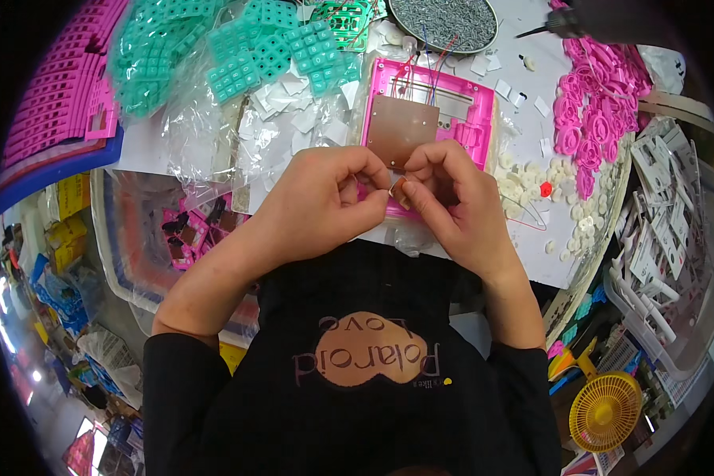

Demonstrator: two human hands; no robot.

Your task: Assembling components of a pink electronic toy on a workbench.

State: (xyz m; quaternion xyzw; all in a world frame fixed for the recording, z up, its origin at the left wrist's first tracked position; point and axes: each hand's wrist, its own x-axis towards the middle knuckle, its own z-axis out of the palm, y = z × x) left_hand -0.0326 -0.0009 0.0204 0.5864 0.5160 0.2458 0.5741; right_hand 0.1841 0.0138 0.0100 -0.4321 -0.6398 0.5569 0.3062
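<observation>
White worktop (535, 258), crowded with loose parts; clock directions are taken from the centre of the open pink plastic housing (481, 119). A flat brown board (401, 131) lies across the housing; thin red and blue wires (435, 83) rise at 12 o'clock.

Work position: a small brown part (398, 188) is held at 7 o'clock, by the housing's near edge. Right hand (462, 200): thumb and forefinger pinch the part. Left hand (321, 190): thumb and forefinger are pressed together beside it; whether they grip anything cannot be told.

Likely faults:
- Dropped part. Cause: narrow fingertip hold. It could fall into the housing or be lost.
- Strained wires. Cause: a knuckle catching them during reaching.
- Mixed stock. Cause: a sleeve sweeping the white round plastic pieces (585, 224) at 4 o'clock.
</observation>
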